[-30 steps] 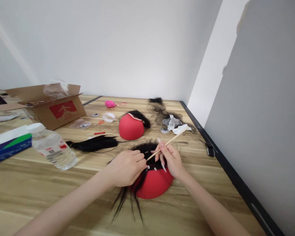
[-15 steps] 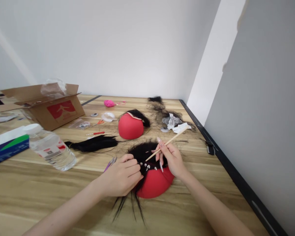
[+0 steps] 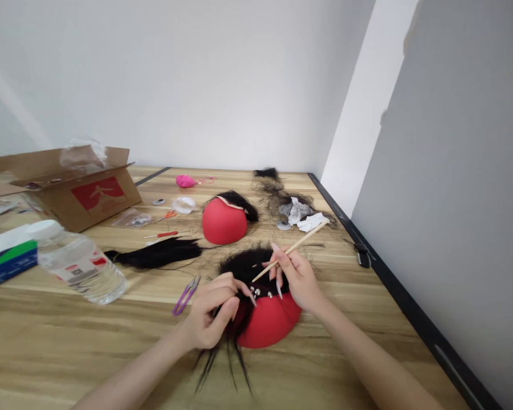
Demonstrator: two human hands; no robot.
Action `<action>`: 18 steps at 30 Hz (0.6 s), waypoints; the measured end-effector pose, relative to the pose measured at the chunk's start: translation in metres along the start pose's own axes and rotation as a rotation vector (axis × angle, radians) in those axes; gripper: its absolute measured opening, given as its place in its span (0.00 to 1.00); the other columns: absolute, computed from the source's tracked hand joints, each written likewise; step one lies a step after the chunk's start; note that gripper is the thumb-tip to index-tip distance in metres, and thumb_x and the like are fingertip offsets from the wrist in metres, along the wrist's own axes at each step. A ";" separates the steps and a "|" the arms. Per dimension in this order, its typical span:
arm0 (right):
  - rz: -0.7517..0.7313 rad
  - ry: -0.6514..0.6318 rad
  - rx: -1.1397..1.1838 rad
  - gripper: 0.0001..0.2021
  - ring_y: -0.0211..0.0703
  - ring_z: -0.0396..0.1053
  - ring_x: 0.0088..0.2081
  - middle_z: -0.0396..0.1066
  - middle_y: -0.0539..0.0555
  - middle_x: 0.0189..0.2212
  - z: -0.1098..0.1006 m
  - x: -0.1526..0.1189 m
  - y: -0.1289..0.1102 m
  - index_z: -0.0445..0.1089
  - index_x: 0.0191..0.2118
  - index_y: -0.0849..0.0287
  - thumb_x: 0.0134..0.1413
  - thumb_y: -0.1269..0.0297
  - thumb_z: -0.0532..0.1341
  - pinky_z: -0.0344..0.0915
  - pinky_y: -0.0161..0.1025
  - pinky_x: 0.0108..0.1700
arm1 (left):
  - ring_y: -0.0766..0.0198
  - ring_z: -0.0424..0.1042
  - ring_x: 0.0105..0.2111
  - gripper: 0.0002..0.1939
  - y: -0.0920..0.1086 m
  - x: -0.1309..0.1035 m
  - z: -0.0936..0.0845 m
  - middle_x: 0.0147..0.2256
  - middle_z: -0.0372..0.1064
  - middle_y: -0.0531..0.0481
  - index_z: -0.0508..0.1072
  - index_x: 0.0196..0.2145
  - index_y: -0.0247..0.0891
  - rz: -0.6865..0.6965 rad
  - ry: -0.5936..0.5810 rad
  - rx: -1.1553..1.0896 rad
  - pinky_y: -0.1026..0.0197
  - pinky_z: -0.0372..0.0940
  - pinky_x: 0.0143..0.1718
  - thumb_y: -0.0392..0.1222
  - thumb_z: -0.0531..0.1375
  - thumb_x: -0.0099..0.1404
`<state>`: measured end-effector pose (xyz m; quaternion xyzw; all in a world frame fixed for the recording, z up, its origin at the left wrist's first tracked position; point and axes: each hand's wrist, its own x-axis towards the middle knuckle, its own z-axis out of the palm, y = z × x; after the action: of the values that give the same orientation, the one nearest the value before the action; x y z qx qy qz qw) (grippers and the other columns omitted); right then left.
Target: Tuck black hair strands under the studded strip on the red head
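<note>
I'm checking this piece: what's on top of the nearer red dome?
Black hair covers the far part of the dome, with silvery studs along the hair's edge. The surface beneath is hidden, and the left hand partly blocks one side.

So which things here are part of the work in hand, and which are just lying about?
Seemingly in use:
- wooden stick, in the right hand
- near red dome
- black hair on it, by the left hand
- silver pins

Seemingly just lying about:
- far red dome
- purple snips
- black hair bundle
- bottle
- cardboard box
</note>
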<state>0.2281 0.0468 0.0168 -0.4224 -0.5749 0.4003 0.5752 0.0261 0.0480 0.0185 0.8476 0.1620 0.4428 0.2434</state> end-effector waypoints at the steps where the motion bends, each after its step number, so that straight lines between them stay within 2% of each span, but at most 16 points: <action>1: 0.000 0.001 0.000 0.19 0.32 0.62 0.15 0.66 0.45 0.18 0.000 0.000 0.000 0.63 0.29 0.58 0.61 0.47 0.53 0.70 0.36 0.32 | 0.60 0.70 0.31 0.20 0.000 0.000 0.001 0.20 0.63 0.48 0.61 0.20 0.38 -0.018 0.012 -0.017 0.57 0.66 0.33 0.39 0.47 0.70; 8: -0.029 -0.004 -0.009 0.17 0.33 0.63 0.17 0.65 0.45 0.17 -0.002 -0.001 0.001 0.64 0.30 0.58 0.62 0.50 0.53 0.71 0.42 0.44 | 0.62 0.64 0.26 0.19 0.002 -0.001 0.007 0.20 0.60 0.49 0.61 0.21 0.38 0.010 -0.033 -0.018 0.57 0.62 0.30 0.39 0.47 0.69; 14: -0.072 -0.033 0.016 0.14 0.34 0.66 0.20 0.67 0.45 0.19 -0.005 -0.003 0.003 0.65 0.32 0.58 0.63 0.54 0.53 0.71 0.43 0.46 | 0.63 0.62 0.26 0.16 0.000 -0.002 0.010 0.20 0.58 0.49 0.60 0.22 0.38 0.096 -0.036 0.004 0.57 0.61 0.29 0.36 0.47 0.68; 18: -0.082 -0.040 -0.013 0.14 0.36 0.69 0.22 0.69 0.47 0.21 -0.006 -0.004 0.005 0.66 0.33 0.58 0.64 0.54 0.53 0.71 0.44 0.46 | 0.64 0.60 0.25 0.17 0.000 -0.003 0.011 0.20 0.56 0.50 0.58 0.20 0.38 0.094 -0.061 0.031 0.58 0.61 0.29 0.38 0.47 0.68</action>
<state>0.2344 0.0448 0.0112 -0.3939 -0.6058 0.3810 0.5768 0.0335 0.0437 0.0111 0.8710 0.1213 0.4253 0.2138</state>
